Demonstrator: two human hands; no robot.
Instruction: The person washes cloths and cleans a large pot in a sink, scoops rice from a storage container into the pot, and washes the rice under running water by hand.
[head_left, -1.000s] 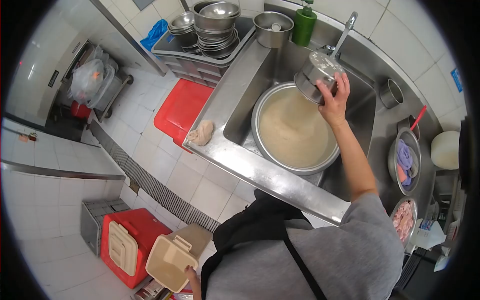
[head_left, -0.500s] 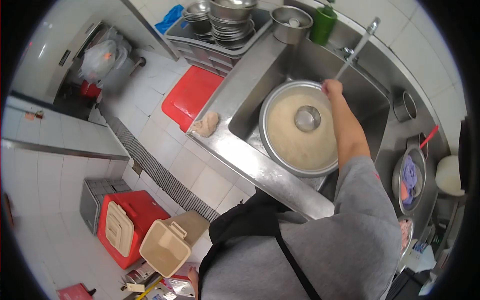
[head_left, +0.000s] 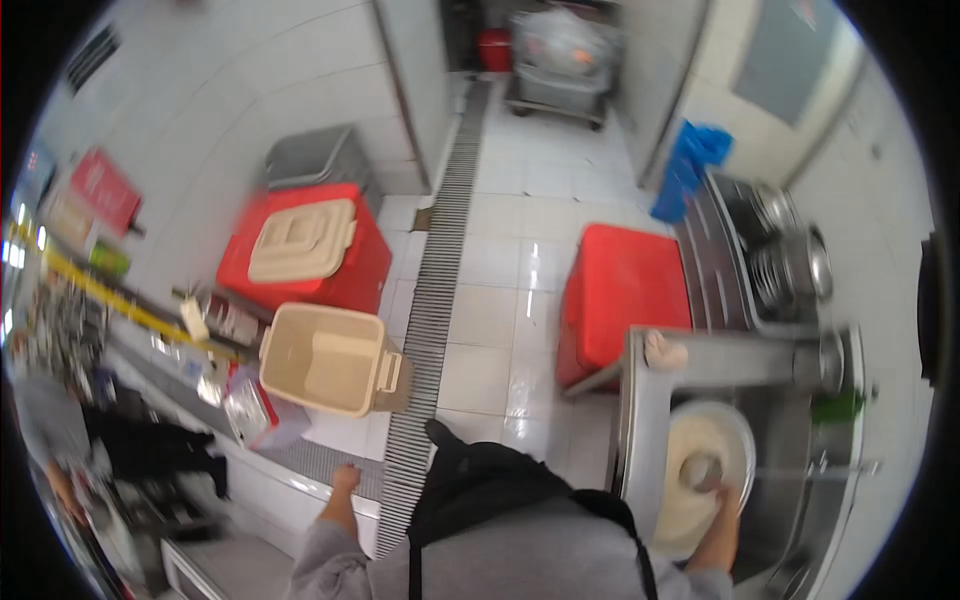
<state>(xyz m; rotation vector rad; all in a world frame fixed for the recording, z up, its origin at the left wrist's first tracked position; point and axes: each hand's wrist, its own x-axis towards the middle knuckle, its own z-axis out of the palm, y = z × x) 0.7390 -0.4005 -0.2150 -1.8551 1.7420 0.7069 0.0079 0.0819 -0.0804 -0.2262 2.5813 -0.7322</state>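
Over the sink at lower right, my right hand [head_left: 731, 499] reaches into a large round metal basin [head_left: 746, 443]. The basin holds pale, cloudy contents, and a small metal cup [head_left: 702, 471] sits in it close to my fingers. I cannot tell whether they grip the cup. A stream of water runs from the faucet [head_left: 822, 467] towards the basin. My left hand [head_left: 346, 479] hangs at my side above the floor drain, fingers curled in, with no object visible in it. Nearest to it stands a beige open bin [head_left: 325, 355].
A crumpled cloth [head_left: 664, 351] lies on the sink corner, beside a red lidded container [head_left: 632, 290]. Stacked metal bowls [head_left: 770, 275] fill a grey crate. Another red box [head_left: 370, 250] bears a beige lid [head_left: 303, 241]. A co-worker [head_left: 110, 440] stands at far left.
My view has swung left, bringing the aisle and the co-worker into sight. The sink now lies at lower right. My right hand appears closer to the cup; my left hand shows more fully.
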